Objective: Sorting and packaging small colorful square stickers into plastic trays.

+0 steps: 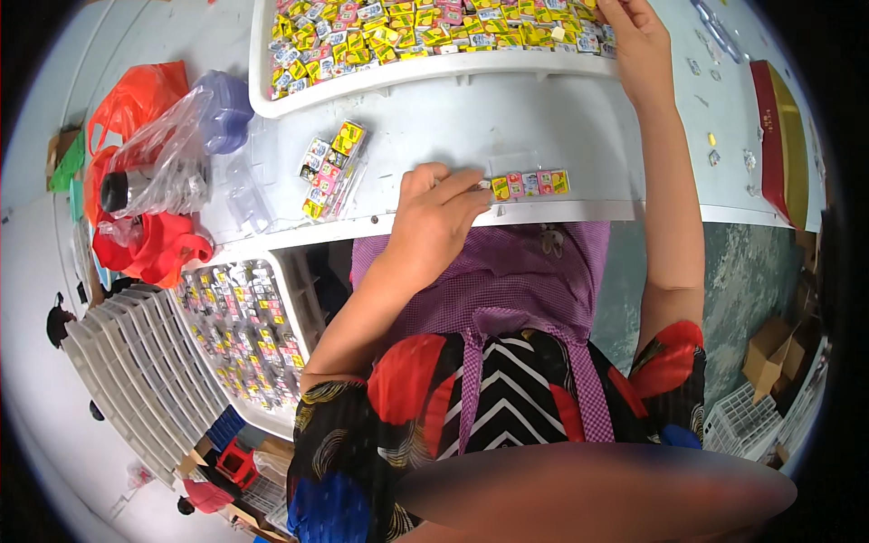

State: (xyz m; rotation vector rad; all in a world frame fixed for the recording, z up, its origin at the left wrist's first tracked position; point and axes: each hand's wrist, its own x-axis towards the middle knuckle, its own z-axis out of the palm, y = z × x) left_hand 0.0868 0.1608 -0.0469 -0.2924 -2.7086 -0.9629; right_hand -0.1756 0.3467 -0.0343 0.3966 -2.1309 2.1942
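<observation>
A short row of small printed boxes [529,184] in yellow, pink and white lies at the table's near edge, with clear plastic around it. My left hand [433,213] is closed at the row's left end, its fingertips gripping there and hiding that end. Up at the far right, my right hand [641,38] reaches over the right side of a white tray [425,72] heaped with loose boxes of the same kind. Its fingers are pinched together, and what is between them cannot be made out. Left of my left hand lie filled clear packs [335,170] of these boxes.
Red plastic bags [149,95] and purple plastic containers [224,110] lie on the left of the table. Below them, a white crate [294,339] holds many filled packs, beside stacked white trays [136,371]. A red-and-gold box [780,145] stands at the right, near small scraps.
</observation>
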